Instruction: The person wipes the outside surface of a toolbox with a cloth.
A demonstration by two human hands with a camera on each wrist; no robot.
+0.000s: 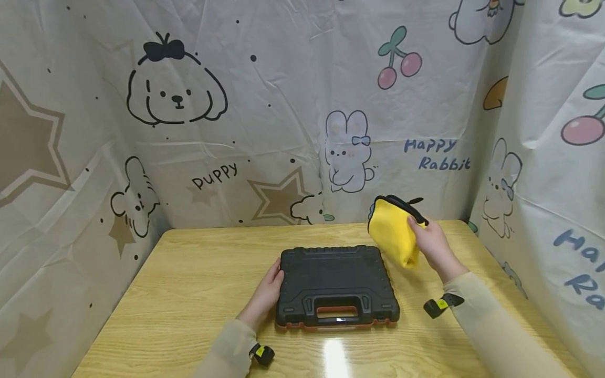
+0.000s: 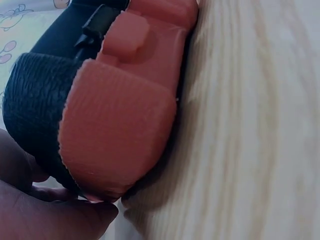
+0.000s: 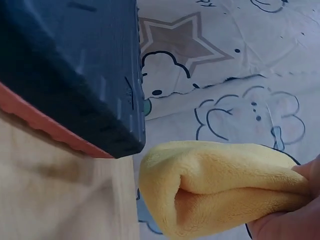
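Observation:
A black plastic carrying case [image 1: 335,273] with an orange-red lower half lies on the table, its handle toward me. My left hand [image 1: 266,289] grips its left side; in the left wrist view the fingers [image 2: 55,215] curl at the case's end, by the orange-red shell [image 2: 117,127]. To the right of the case, my right hand [image 1: 436,248] holds up a folded yellow cloth [image 1: 392,231] with black edging, thumb on its near face. Seen from the right wrist, the soft cloth [image 3: 220,185] folds over itself, pinched at its right end, near the case corner [image 3: 122,135].
The wooden table [image 1: 198,283] reaches back to a white fabric backdrop [image 1: 283,94] printed with cartoon animals, stars and cherries. Similar fabric hangs at the left and right sides. Each wrist wears a small black camera strap [image 1: 441,304].

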